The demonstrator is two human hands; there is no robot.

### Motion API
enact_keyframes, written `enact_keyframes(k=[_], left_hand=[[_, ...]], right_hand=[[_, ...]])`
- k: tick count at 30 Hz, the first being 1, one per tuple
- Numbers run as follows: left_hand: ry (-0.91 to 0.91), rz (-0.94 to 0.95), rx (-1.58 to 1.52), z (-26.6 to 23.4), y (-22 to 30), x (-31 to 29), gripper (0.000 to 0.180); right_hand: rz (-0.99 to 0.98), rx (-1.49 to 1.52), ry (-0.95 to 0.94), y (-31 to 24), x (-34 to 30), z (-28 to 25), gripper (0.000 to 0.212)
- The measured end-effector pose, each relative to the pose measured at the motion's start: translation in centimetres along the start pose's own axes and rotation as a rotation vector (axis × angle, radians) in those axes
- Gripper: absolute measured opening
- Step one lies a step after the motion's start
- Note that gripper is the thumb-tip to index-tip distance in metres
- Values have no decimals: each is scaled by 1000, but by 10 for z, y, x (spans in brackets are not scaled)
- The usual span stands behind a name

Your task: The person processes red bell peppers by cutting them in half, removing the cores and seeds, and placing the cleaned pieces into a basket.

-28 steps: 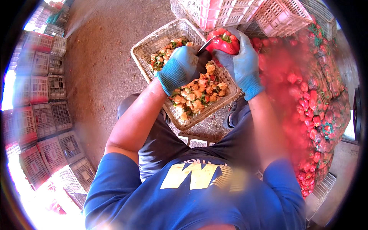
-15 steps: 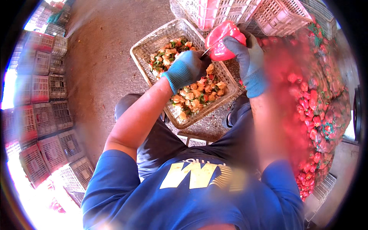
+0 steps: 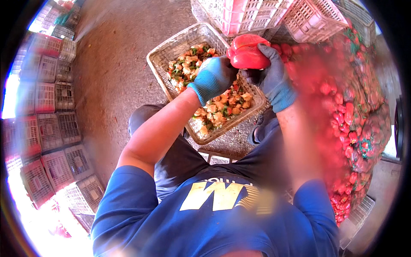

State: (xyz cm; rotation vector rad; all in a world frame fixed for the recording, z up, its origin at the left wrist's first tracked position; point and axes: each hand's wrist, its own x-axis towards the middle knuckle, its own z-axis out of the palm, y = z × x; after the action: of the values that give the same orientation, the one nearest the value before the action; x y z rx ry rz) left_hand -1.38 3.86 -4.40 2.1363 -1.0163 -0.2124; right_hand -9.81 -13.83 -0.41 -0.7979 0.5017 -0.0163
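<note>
A large red bell pepper [image 3: 249, 52] is held over the far right side of a crate, with its lobes turned up. My gloved right hand [image 3: 274, 70] is closed around its right side, thumb on top. My gloved left hand [image 3: 217, 73] is a fist pressed against the pepper's left side. The small knife in that fist, whose thin blade showed a moment before, is now hidden behind the pepper and glove. Below both hands, a dirty pale plastic crate [image 3: 165, 83] holds many cut-out pepper cores [image 3: 220, 109], cream seed clusters with green stems.
A big heap of red peppers [image 3: 349, 113], partly in net bags, lies to my right, blurred in places. Pale slatted crates [image 3: 252, 17] stand beyond the pepper. Stacked crates [image 3: 46, 98] line the far left, past brown floor [image 3: 111, 55]. My legs straddle the core crate.
The pepper has been turned and lowered slightly, my right hand shifting lower around it. My left fist has moved a little right, close against the pepper, and the blade has gone out of sight.
</note>
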Motion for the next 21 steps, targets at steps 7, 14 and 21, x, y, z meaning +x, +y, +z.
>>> enact_keyframes(k=[7,14,21], left_hand=[[24,39,48,-7,-7,0,23],[-192,-321,-199,-43,-4,-6,40],[6,51,-889,-48,39,-9,66]], right_hand=[[77,40,-145,8,3,5,53],[-223,-122,100,-17,-1,-2,53],[-447,-611,46,2,-12,14,46]])
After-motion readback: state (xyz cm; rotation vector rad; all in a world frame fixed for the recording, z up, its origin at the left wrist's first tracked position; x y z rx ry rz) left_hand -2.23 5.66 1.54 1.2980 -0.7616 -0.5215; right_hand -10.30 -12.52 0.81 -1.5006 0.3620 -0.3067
